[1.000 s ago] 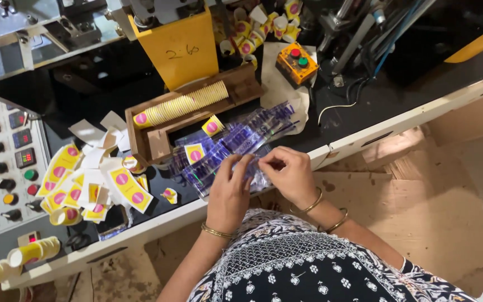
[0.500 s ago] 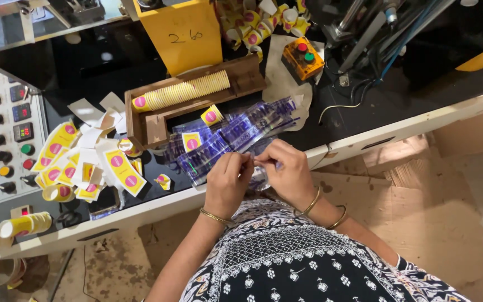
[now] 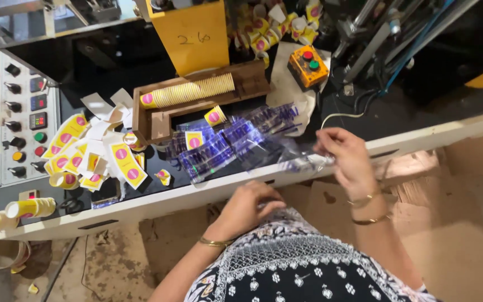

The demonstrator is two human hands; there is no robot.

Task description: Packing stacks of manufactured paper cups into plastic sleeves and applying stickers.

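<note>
A thin clear plastic sleeve point(image 3: 307, 162) is pinched between the fingertips of the right hand point(image 3: 345, 159), which is held just over the front edge of the surface point(image 3: 157, 198). The sleeve hangs from the fingers at the edge, beside a loose heap of clear plastic sleeves with purple print point(image 3: 236, 142) lying on the dark top. The left hand point(image 3: 250, 207) is lowered below the surface edge, near the lap, with the fingers curled loosely; whether anything is held in it cannot be told. A wooden tray point(image 3: 157, 120) behind the heap carries a long stack of yellow paper cups point(image 3: 188, 92) laid on its side. Flattened yellow cup blanks with pink dots point(image 3: 93, 154) are scattered to the left, next to a grey control panel point(image 3: 26, 120). An orange button box point(image 3: 307, 64) sits further back.
</note>
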